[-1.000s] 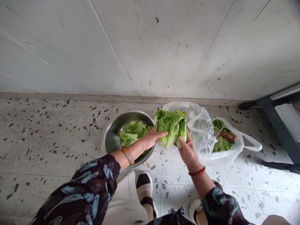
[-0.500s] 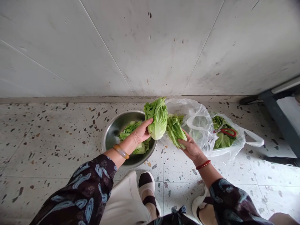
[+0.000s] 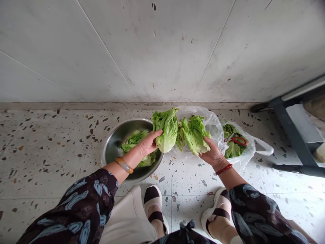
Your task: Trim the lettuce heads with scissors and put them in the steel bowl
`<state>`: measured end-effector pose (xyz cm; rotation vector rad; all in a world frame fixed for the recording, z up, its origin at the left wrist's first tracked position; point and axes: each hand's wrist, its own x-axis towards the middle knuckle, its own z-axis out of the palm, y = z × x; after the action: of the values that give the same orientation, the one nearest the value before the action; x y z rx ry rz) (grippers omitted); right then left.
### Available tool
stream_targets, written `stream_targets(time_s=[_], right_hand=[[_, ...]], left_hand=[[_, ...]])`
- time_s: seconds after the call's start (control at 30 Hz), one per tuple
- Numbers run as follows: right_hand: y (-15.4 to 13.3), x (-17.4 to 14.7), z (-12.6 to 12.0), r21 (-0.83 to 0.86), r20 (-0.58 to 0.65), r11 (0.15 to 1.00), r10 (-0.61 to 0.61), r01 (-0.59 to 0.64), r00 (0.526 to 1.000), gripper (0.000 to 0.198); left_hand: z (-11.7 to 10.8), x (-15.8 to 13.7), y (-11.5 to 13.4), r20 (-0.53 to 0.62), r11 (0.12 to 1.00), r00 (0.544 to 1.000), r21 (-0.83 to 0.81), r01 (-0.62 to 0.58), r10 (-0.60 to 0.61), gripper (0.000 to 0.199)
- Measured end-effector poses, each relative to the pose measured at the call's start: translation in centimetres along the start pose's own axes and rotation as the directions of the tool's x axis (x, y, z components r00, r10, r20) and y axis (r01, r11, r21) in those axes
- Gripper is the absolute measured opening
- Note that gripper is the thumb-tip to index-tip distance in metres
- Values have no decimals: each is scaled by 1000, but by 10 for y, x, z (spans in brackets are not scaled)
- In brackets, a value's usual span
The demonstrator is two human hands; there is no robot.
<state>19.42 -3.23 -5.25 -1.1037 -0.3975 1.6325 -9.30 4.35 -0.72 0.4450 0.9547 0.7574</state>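
My left hand (image 3: 148, 143) is closed around a head of lettuce (image 3: 167, 130), its pale base toward me and green leaves pointing to the wall. Some loose lettuce leaves (image 3: 195, 134) are gripped in my right hand (image 3: 212, 154), spread wide beside the head. Below my left arm sits a steel basin (image 3: 109, 146) with more lettuce (image 3: 135, 137) in it. Behind the held leaves lies a clear plastic bag (image 3: 212, 117); its contents are mostly hidden.
On the right, another plastic bag (image 3: 254, 150) holds greens (image 3: 235, 149) with red-handled scissors (image 3: 239, 141) lying on them. Farther right stands a dark metal frame (image 3: 294, 125) with feet on the speckled floor (image 3: 50, 152). A tiled wall (image 3: 159, 51) rises in front.
My right hand has turned the loose leaves so that they fan out broadly and show more of their surface. The left hand still holds the lettuce head. The whole view has shifted slightly.
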Motion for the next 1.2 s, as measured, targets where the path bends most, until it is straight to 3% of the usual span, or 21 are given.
stream_targets(time_s=[0.1,0.2,0.3,0.4,0.47,0.53,0.57,0.7,0.77,0.87,1.03,1.1,1.2], right_hand=[[-1,-2,-2,30,9,986,163,-163,987,41],[-3,-3,-4,-10,-5,987,161,-162,987,42],[-6,0,-3,-158,-24,978,134,-136,991,49],[-8,7,-3,-430,-102,901,13,-56,995,79],[-8,9,0,-632,-146,775,-137,14,980,103],[-7,6,8,-740,-118,665,-276,100,954,111],[-6,1,16,-743,-70,653,-296,148,953,107],[6,-23,58,-512,232,834,-95,204,968,86],[18,-30,74,-373,290,910,-72,182,954,84],[34,-29,77,-206,188,968,-105,144,977,76],[40,-21,58,-52,135,999,15,-8,991,59],[40,-23,60,-63,95,998,10,-4,995,57],[44,-29,73,-82,17,996,-42,43,999,63]], left_hand=[[-2,0,0,-22,1000,1000,6,3,-3,38],[-4,-2,1,-47,1000,999,30,-1,3,38],[-4,-4,1,-13,998,1000,55,-1,2,42],[-1,-6,-1,45,997,999,80,-10,6,54],[2,-7,-3,73,994,997,104,-28,21,62],[7,-8,-6,93,989,995,137,-54,42,68],[9,-9,-7,101,985,993,158,-75,59,71],[24,-12,-15,140,947,975,249,-205,174,86],[32,-16,-18,168,917,962,302,-260,217,93],[39,-21,-20,196,884,950,358,-301,244,86],[43,-25,-16,227,929,960,291,-229,165,63],[44,-25,-16,218,934,965,288,-210,149,65],[44,-25,-19,243,882,961,414,-228,134,82]])
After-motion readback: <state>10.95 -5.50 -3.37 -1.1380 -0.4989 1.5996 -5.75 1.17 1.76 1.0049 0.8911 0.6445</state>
